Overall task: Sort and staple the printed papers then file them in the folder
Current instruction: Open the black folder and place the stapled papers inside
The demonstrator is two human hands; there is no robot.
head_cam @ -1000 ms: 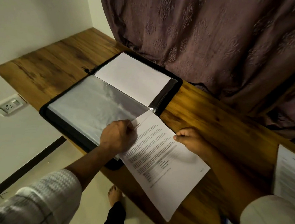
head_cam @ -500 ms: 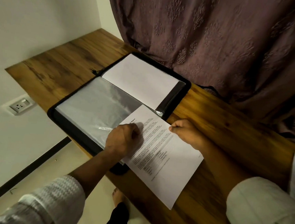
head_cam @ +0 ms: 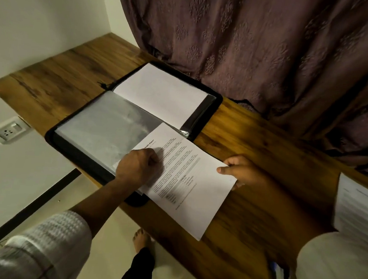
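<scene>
white sheet (head_cam: 189, 185) in r hand (head_cam: 240, 173), l hand (head_cam: 137, 164) grips sleeve (head_cam: 103, 132)

A black folder (head_cam: 212, 106) is laid open on the wooden desk (head_cam: 266, 151), with a clear sleeve (head_cam: 103, 130) spread over its near half and a blank white sheet (head_cam: 160, 92) over its far half. A printed paper (head_cam: 194, 184) is pinched at its right edge by the right hand (head_cam: 240, 171), thumb on top. The left hand (head_cam: 138, 164) is set with curled fingers on its left edge, where the sleeve is overlapped; what is gripped there is hidden.
</scene>
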